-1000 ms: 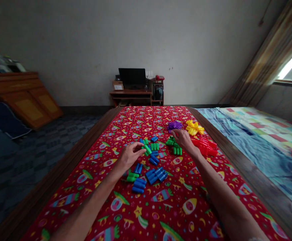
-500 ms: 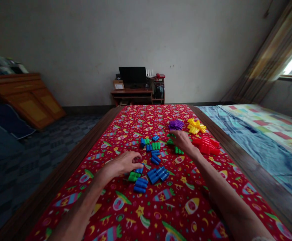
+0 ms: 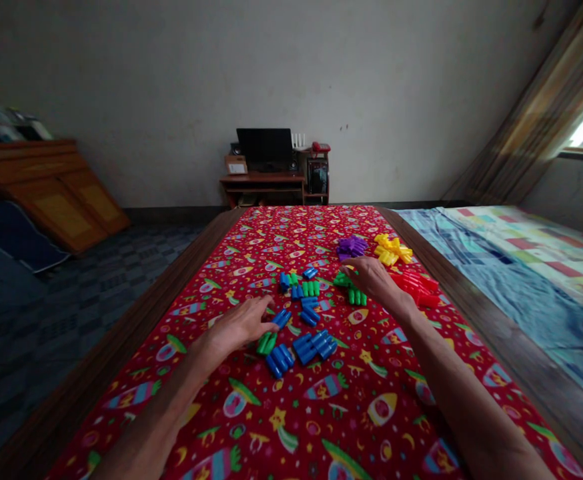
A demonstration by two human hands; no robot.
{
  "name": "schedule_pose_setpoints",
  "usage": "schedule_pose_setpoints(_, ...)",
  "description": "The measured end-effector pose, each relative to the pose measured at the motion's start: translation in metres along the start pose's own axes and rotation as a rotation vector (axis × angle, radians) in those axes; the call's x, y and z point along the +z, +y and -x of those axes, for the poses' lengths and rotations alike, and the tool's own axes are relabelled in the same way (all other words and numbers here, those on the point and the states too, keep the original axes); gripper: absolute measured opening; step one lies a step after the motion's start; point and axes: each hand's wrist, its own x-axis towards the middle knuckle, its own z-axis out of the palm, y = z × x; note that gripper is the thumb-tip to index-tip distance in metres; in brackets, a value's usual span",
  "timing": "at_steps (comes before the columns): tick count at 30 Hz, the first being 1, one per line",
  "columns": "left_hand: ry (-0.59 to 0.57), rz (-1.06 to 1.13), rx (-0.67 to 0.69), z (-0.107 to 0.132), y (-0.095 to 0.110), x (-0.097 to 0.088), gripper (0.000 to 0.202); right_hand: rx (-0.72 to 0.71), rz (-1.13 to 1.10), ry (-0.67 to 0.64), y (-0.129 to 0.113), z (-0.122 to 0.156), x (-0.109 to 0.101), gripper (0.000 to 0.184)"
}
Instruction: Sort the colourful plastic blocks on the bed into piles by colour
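My left hand hovers low over the table, thumb and fingers apart. Its thumb tip is at a small blue plastic piece, and I cannot tell whether they touch. Just below it lie a green plastic piece and a blue group of tube-like pieces. My right hand is above a small pile of green pieces, fingers reaching left and loosely apart, with nothing visible in them. More blue pieces and a green row lie between my hands.
Purple pieces, yellow pieces and red pieces form separate piles at the right. A red patterned cloth covers the table. Beyond stands a desk with a monitor; a bed is on the right.
The green piece and blue group by my left hand have turned to a steeper slant, and the small blue piece has shifted slightly up. My right hand has moved slightly right.
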Motion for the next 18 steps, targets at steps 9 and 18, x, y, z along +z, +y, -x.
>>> schedule_pose_setpoints(9,-0.176,0.103,0.029,0.012,0.016,-0.011,0.009,-0.236,-0.25,-0.129,-0.07,0.005,0.016,0.025)
schedule_pose_setpoints(18,0.263,0.402,0.138,-0.008,0.04,-0.004,0.021,-0.141,-0.437,-0.161,-0.088,0.001,0.027,0.014)
